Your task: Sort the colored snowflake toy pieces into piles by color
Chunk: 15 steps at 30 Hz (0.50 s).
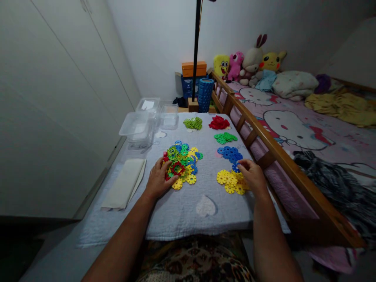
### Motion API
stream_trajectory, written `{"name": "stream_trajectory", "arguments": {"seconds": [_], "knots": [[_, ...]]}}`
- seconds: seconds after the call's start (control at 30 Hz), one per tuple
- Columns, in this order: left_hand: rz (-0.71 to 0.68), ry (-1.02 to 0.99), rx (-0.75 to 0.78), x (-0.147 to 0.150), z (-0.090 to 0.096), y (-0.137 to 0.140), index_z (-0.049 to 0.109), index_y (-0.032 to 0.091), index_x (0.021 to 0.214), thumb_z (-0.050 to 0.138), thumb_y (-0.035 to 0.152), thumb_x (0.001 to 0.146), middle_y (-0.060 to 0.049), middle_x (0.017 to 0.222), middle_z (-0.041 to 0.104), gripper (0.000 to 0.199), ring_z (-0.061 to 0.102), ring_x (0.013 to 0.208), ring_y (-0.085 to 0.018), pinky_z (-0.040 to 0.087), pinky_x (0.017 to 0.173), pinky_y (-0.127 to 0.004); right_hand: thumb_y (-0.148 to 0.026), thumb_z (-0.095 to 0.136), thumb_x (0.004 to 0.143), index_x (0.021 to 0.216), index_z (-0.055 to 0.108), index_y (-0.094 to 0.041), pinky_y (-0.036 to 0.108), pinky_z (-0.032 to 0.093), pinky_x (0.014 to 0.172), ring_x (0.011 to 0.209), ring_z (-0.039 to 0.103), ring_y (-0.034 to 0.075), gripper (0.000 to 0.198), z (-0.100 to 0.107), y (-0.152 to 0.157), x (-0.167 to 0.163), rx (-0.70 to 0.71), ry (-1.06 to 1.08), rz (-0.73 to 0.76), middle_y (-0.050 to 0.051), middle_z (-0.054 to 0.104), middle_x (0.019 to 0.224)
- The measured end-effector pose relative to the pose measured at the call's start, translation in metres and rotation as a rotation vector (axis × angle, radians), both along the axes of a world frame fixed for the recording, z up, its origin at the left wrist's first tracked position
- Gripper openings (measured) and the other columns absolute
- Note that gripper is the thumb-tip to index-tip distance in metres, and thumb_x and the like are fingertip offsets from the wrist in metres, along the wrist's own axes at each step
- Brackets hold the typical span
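Note:
My left hand (159,177) rests against the near left side of a mixed pile of plastic snowflake discs (180,162) in yellow, blue, green and red. Its fingers are apart, touching the pile's edge. My right hand (250,174) pinches a blue snowflake disc (235,168) between thumb and fingertips. That disc is just below the pile of blue discs (230,152) and above the pile of yellow discs (227,178). Farther back are sorted piles of green pieces (225,138), red pieces (219,122) and light green pieces (193,123).
Clear plastic containers (169,113) and a lid (133,123) stand at the back left. A folded cream cloth (125,184) lies on the left of the cloth-covered table (182,215). A wooden bed rail (264,156) borders the right side. A black pole (196,51) rises behind the table.

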<state>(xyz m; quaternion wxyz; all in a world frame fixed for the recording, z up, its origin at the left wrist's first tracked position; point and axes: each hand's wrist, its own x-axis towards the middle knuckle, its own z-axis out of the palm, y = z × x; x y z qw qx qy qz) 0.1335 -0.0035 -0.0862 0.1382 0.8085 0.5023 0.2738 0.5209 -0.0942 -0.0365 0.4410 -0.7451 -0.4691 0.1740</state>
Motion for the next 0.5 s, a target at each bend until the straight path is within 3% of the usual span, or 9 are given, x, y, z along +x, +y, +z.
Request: {"name": "stream_trajectory", "arguments": {"seconds": [0.2, 0.5], "knots": [[-0.003, -0.004, -0.003, -0.001, 0.000, 0.001, 0.056, 0.022, 0.134, 0.067, 0.054, 0.082, -0.015, 0.153, 0.039, 0.062, 0.043, 0.142, -0.037, 0.040, 0.116, -0.055, -0.043, 0.067, 0.069, 0.087, 0.069, -0.017, 0.030, 0.045, 0.062, 0.069, 0.061, 0.020, 0.032, -0.014, -0.031, 0.044, -0.031, 0.078, -0.169, 0.005, 0.068, 0.075], [0.008, -0.008, -0.009, -0.001, 0.002, 0.000, 0.057, 0.021, 0.133, 0.067, 0.054, 0.082, -0.017, 0.153, 0.039, 0.062, 0.044, 0.142, -0.038, 0.040, 0.117, -0.055, -0.042, 0.067, 0.066, 0.078, 0.068, -0.018, 0.029, 0.046, 0.059, 0.066, 0.061, 0.020, 0.027, -0.024, -0.043, 0.049, -0.122, 0.157, -0.071, 0.005, 0.068, 0.072]]}}
